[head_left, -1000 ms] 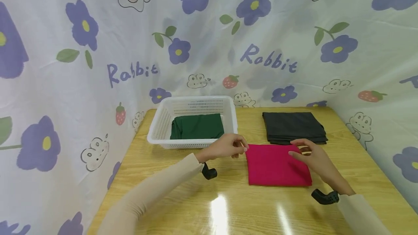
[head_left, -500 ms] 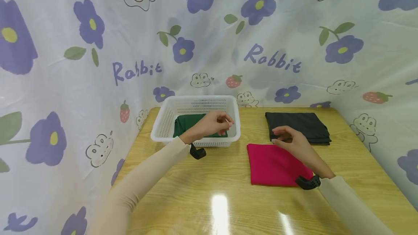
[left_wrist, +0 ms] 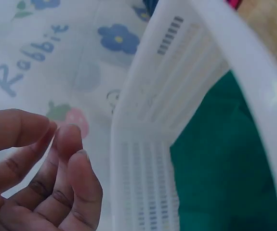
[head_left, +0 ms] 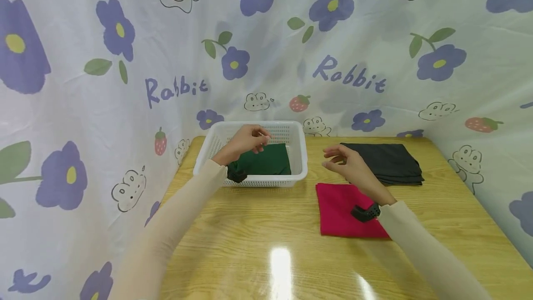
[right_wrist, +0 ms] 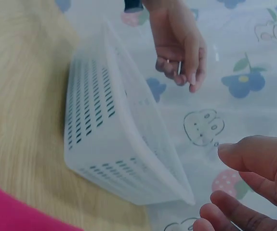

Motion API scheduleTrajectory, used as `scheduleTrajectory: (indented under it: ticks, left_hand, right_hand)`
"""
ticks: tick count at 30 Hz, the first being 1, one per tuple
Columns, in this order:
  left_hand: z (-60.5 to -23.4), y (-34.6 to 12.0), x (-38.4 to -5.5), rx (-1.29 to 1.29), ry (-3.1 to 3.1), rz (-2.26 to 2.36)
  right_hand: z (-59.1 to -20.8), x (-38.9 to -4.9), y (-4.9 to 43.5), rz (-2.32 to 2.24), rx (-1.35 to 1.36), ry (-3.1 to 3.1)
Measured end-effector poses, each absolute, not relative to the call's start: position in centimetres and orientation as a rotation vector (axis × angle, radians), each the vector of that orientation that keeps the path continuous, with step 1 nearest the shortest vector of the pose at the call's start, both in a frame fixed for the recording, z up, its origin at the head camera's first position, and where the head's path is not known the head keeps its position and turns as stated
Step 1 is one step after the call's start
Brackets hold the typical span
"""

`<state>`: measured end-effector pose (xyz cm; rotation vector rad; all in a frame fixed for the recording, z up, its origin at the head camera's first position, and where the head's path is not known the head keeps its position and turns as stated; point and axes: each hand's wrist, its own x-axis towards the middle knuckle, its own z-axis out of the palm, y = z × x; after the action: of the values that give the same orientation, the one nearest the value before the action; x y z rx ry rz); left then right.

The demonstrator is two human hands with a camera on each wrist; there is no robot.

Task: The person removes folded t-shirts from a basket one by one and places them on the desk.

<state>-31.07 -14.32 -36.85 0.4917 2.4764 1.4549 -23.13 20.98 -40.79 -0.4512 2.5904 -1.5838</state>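
My left hand hovers over the white plastic basket, its fingers loosely bent and nothing held. Inside the basket lies a folded dark green cloth, which the hand does not touch; the left wrist view shows the bare fingers beside the green cloth. Raised above the table right of the basket, my right hand has thumb and fingers apart, holding nothing. Below its wrist is a folded crimson cloth, partly hidden by the forearm. Behind that hand sits a folded black cloth.
The wooden table carries the basket at the back left and the two folded cloths on the right. A patterned white curtain hangs behind and along both sides.
My left hand has moved up and left from beside the crimson cloth to above the basket. My right hand has lifted off the crimson cloth and moved left toward the basket. The cloths stay put.
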Motion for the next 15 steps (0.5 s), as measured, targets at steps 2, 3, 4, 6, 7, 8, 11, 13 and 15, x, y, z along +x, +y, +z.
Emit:
scheduleTrajectory:
  ticks: [2,3,4,6,7,8,11,13,15]
  left_hand:
    - [-36.6,-14.9,-31.5,0.456,2.506,1.454]
    - [-36.4,-15.2,-31.7,0.438,2.528,1.441]
    - [-36.4,-15.5,-31.9,0.422,2.543,1.428]
    - [-36.4,-16.1,-32.4,0.388,2.568,1.392]
    - [-36.5,-16.5,-32.6,0.367,2.573,1.374]
    - [-36.7,-16.8,-32.8,0.344,2.576,1.356]
    - [-37.3,-17.8,-33.4,0.282,2.572,1.311]
    - [-37.5,-18.3,-33.6,0.245,2.553,1.291]
    - [-37.7,-18.7,-33.8,0.225,2.537,1.248]
  right_hand:
    - [-40.6,-23.6,20.2,-1.603,-0.449,2.567]
    - [-40.5,-23.9,19.8,-1.607,-0.451,2.559]
    - [-40.4,-24.2,19.3,-1.618,-0.451,2.544]
    - [-40.2,-24.8,18.4,-1.642,-0.464,2.513]
    - [-40.2,-25.1,17.9,-1.650,-0.470,2.503]
    - [-40.1,-25.4,17.3,-1.658,-0.471,2.495]
    - [-40.2,-26.1,15.8,-1.676,-0.487,2.466]
    - [-40.3,-26.5,14.8,-1.676,-0.497,2.454]
    - [-40.6,-26.9,14.0,-1.672,-0.508,2.437]
